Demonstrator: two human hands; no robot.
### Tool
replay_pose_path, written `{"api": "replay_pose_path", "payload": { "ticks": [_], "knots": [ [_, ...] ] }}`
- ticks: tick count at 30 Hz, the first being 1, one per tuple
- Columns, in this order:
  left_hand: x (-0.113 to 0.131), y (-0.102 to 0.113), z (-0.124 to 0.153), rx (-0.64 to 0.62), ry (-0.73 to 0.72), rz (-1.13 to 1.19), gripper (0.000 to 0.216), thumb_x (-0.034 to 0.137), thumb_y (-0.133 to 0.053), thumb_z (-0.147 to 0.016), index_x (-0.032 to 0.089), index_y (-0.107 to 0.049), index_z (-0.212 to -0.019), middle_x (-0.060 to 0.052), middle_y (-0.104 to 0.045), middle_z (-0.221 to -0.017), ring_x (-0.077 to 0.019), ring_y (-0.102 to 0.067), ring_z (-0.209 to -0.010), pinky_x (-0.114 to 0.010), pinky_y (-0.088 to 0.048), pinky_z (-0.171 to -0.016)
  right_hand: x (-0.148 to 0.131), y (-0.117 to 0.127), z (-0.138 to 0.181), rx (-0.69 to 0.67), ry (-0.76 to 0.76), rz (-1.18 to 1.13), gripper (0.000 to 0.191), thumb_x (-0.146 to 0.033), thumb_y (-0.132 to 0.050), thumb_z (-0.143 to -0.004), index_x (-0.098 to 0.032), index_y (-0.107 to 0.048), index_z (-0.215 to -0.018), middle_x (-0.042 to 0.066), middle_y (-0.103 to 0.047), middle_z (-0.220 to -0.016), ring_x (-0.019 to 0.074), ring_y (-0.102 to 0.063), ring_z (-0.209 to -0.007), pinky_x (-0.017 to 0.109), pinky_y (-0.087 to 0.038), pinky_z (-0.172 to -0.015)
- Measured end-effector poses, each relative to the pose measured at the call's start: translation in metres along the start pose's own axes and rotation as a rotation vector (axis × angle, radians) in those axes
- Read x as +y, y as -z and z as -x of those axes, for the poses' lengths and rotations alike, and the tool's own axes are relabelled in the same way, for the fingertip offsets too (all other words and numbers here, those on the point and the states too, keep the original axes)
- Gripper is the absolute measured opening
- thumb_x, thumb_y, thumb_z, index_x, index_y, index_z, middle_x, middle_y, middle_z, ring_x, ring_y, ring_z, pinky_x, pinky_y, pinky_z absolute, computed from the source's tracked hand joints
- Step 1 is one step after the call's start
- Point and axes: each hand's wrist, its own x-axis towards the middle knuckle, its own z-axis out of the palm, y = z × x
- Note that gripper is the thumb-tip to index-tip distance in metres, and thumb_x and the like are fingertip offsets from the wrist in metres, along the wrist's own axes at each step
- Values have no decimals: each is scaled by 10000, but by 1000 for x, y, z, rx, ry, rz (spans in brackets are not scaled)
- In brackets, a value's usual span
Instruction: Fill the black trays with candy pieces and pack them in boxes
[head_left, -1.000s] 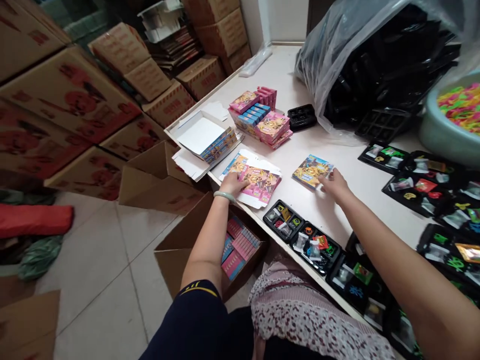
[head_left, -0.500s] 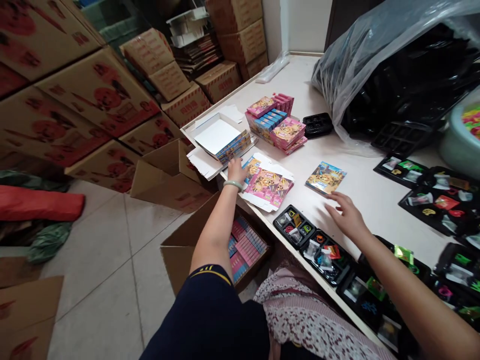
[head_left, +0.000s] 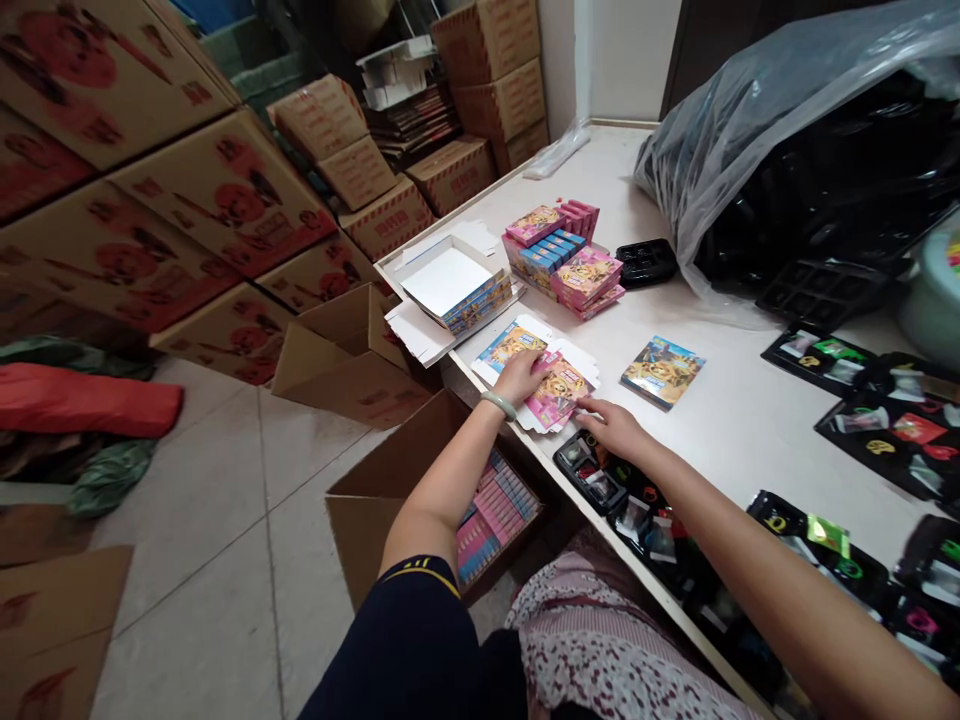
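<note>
My left hand [head_left: 520, 378], with a pale bangle at the wrist, lies over the left part of a flat pink printed carton [head_left: 562, 385]. Its fingers are stretched across the top; the thumb is hidden. At the carton's right corner are the fingertips of my right hand [head_left: 615, 428], held out and slightly apart; whether they grip the edge I cannot tell. A blue-and-yellow printed carton [head_left: 499, 345] lies flat beside the pink one. Farther right is a blue-and-yellow box [head_left: 663, 370]. Black trays [head_left: 589, 470] of small packets line the front edge, partly under my right forearm.
Pink and blue boxes [head_left: 592, 275] are stacked at the back, beside a white open box [head_left: 448, 275]. An open cardboard carton [head_left: 360, 535] packed with boxes stands below the table edge. A plastic bag [head_left: 675, 160] of black trays and more filled trays [head_left: 889, 425] occupy the right.
My left hand has moved right, from the blue-and-yellow carton onto the pink one. My right hand has come left, away from the blue-and-yellow box to the pink carton's corner.
</note>
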Motion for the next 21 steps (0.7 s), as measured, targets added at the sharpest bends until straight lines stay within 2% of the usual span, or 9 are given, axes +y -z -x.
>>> {"api": "replay_pose_path", "payload": {
  "ticks": [2, 5, 8, 11, 14, 17, 19, 21],
  "knots": [
    [-14, 11, -10, 81, 123, 34, 365, 258, -612, -824, 180, -612, -1180, -101, -620, -1202, -229, -558, -1127, -359, -420, -1014, 5, 2, 3, 24, 14, -24, 352, -294, -554, -849, -190, -680, -1161, 118, -673, -1215, 254, -625, -1128, 403, -464, -1002],
    [-38, 31, -28, 164, 306, 31, 400, 265, -667, -765, 132, -614, -1139, -165, -595, -1223, -295, -512, -1202, -401, -394, -1025, 12, 6, 10, 97, 50, -36, 278, -284, -562, -836, -217, -713, -1060, 99, -703, -1134, 254, -647, -1064, 429, -483, -968],
    [-57, 42, -43, 130, 438, 61, 396, 258, -803, -597, 116, -647, -933, -153, -673, -988, -308, -611, -1007, -387, -465, -887, 15, 6, 14, 149, 71, -72, 256, -285, -559, -833, -220, -715, -1025, 89, -709, -1102, 253, -651, -1049, 438, -487, -959],
    [-63, 46, -52, 150, 492, 111, 291, 246, -786, -611, 136, -618, -820, -79, -676, -816, -226, -632, -796, -329, -488, -759, 18, 7, 19, 168, 71, -117, 247, -284, -551, -831, -223, -714, -1006, 80, -713, -1085, 245, -653, -1040, 436, -485, -961],
    [-55, 61, -54, 246, 469, 143, 184, 207, -700, -689, 145, -593, -827, -43, -657, -829, -171, -610, -792, -280, -481, -753, 19, 14, 28, 175, 50, -160, 240, -293, -555, -820, -222, -716, -983, 82, -717, -1073, 247, -660, -1020, 442, -497, -941],
    [-31, 91, -42, 323, 402, 186, 157, 190, -619, -751, 139, -585, -895, -23, -630, -823, -140, -592, -764, -257, -482, -735, 5, 34, 43, 247, 104, -197, 222, -324, -558, -823, -228, -720, -941, 77, -728, -1018, 250, -670, -973, 450, -512, -909],
    [-2, 108, -23, 297, 242, 293, 184, 204, -635, -748, 130, -590, -911, -13, -621, -793, -136, -594, -737, -256, -491, -717, -14, 52, 54, 335, 222, -211, 222, -351, -543, -853, -237, -718, -928, 65, -730, -982, 241, -669, -958, 444, -510, -911],
    [37, 111, 2, 169, -18, 440, 234, 239, -675, -742, 128, -604, -935, -14, -642, -826, -148, -617, -771, -269, -508, -743, -36, 68, 62, 440, 343, -183, 229, -359, -526, -884, -246, -707, -967, 58, -723, -1003, 229, -658, -981, 434, -495, -935]
  ]
}}
